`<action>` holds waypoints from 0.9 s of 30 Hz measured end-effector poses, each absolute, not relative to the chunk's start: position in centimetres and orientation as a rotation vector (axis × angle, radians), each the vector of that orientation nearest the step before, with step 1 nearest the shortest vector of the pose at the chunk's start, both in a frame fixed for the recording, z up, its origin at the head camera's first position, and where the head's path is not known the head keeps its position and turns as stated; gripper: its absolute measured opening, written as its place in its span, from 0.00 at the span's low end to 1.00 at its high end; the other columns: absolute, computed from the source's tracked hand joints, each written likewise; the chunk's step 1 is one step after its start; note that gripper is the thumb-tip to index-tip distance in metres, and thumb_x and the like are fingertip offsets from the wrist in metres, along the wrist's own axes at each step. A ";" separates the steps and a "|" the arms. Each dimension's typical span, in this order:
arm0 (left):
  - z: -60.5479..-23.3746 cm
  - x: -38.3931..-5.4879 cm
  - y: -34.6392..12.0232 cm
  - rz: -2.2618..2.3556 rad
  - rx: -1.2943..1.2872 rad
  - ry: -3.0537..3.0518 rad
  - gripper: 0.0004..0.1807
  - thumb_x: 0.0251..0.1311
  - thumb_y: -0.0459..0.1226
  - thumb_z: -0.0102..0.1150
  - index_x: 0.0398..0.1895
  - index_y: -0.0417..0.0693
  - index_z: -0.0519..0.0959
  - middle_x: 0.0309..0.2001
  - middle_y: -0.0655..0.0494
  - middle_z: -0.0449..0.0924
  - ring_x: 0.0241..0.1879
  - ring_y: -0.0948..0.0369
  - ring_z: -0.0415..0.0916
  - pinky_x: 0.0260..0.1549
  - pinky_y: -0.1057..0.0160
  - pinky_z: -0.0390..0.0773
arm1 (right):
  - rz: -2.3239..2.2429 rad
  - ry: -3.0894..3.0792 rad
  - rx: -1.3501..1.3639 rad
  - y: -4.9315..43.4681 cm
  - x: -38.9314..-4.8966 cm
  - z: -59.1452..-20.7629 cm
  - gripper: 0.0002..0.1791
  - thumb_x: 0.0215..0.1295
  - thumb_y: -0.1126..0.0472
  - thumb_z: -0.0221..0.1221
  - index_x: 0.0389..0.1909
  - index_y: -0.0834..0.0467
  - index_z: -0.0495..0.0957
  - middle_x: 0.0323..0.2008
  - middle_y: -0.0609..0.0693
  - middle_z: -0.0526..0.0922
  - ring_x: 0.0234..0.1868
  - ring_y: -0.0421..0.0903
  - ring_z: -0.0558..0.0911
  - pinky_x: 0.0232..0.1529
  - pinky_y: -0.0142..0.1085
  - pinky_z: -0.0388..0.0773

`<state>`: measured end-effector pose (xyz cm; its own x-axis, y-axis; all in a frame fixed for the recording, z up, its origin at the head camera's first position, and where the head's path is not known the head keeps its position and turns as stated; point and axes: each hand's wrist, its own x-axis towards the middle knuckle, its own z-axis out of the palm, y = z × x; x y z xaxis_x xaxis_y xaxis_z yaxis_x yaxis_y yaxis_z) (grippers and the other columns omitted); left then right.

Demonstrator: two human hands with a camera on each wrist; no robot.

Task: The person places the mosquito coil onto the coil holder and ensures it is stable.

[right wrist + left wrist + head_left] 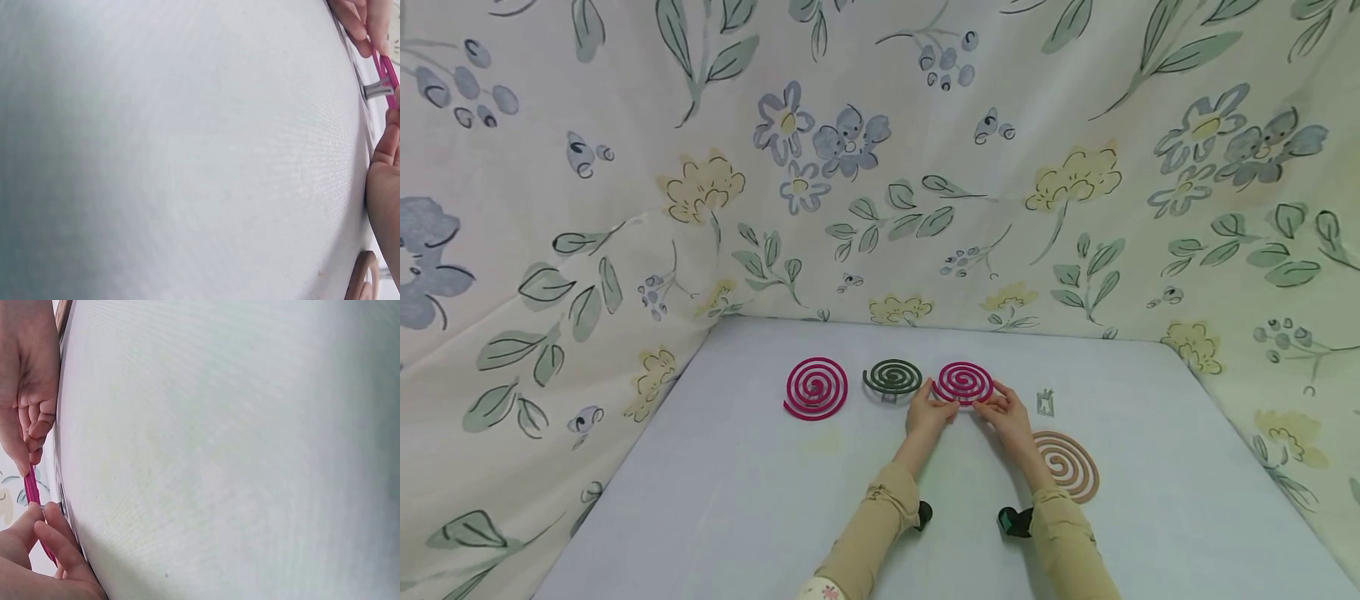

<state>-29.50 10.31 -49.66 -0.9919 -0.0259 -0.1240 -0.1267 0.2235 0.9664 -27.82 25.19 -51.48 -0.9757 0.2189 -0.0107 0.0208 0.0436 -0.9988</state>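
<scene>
A magenta mosquito coil (pixel 964 382) sits at the back of the table with a hand at each side of its near edge. My left hand (pixel 929 412) pinches its left edge between thumb and fingers. On the other side my right hand (pixel 1006 419) pinches the right edge. The right wrist view shows a small metal stand (pixel 378 90) against the coil's underside; whether the coil is fixed on it I cannot tell. Just left of my left hand, a dark green coil (pixel 892 377) rests raised on a metal stand (pixel 889 398).
Farther left is another magenta coil (pixel 816 388). A bare metal stand (pixel 1045 403) lies right of my right hand. Beside my right forearm lies a tan coil (pixel 1092 472), partly covered by it. Floral cloth (pixel 880 250) hangs behind the white table (pixel 715 467).
</scene>
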 end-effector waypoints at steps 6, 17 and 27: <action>-51.8 -30.8 10.3 1.939 -0.036 2.399 0.43 0.49 0.42 0.71 0.69 0.42 0.63 0.21 0.55 0.83 0.19 0.61 0.80 0.26 0.69 0.74 | 2.060 -2.155 -0.255 25.3 -27.9 -51.7 0.35 0.60 0.71 0.59 0.67 0.69 0.56 0.27 0.39 0.75 0.28 0.28 0.75 0.33 0.21 0.74; -49.2 -28.9 10.3 1.874 -0.138 2.442 0.39 0.51 0.35 0.68 0.67 0.38 0.64 0.26 0.48 0.85 0.26 0.53 0.83 0.28 0.72 0.72 | 2.077 -2.139 -0.257 25.3 -27.8 -51.7 0.35 0.60 0.70 0.60 0.67 0.69 0.56 0.27 0.40 0.76 0.28 0.28 0.76 0.34 0.21 0.74; -49.3 -29.0 10.2 1.877 -0.147 2.416 0.40 0.51 0.35 0.68 0.68 0.39 0.62 0.26 0.48 0.84 0.26 0.53 0.83 0.28 0.73 0.72 | 2.089 -2.139 -0.257 25.3 -27.9 -51.6 0.35 0.60 0.71 0.59 0.67 0.69 0.56 0.28 0.39 0.77 0.28 0.28 0.76 0.34 0.21 0.74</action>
<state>-29.04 10.23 -49.31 -0.9923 -0.0273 -0.1209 -0.1239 0.2453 0.9615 -27.89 25.28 -51.60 -0.9755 0.2192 -0.0189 0.0241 0.0212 -0.9995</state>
